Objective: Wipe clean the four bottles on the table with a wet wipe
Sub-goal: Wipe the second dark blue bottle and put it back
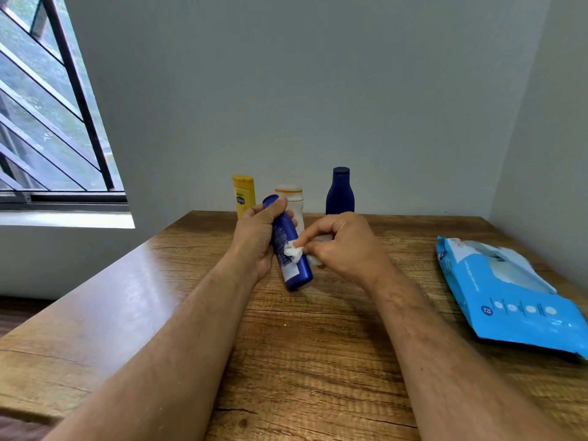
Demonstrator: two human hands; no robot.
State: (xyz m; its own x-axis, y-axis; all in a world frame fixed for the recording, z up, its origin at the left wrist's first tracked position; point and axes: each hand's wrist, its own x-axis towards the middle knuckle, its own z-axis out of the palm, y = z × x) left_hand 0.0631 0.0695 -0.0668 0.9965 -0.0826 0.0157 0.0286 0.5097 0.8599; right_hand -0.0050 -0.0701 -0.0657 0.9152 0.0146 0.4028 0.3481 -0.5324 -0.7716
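Observation:
My left hand point(256, 240) grips a blue bottle point(296, 268) with a white label, tilted and lifted above the wooden table point(318, 345). My right hand point(343, 246) pinches a crumpled white wet wipe point(293, 252) against the bottle's side. Three other bottles stand upright along the table's far edge by the wall: a yellow bottle point(243, 194) on the left, a white bottle point(291, 197) with an orange-rimmed cap in the middle, partly hidden behind my hands, and a dark blue bottle point(340, 192) on the right.
A light blue pack of wet wipes point(509, 297) lies flat at the table's right side, its flap open. A grey wall runs behind and to the right. A barred window point(47, 106) is on the left.

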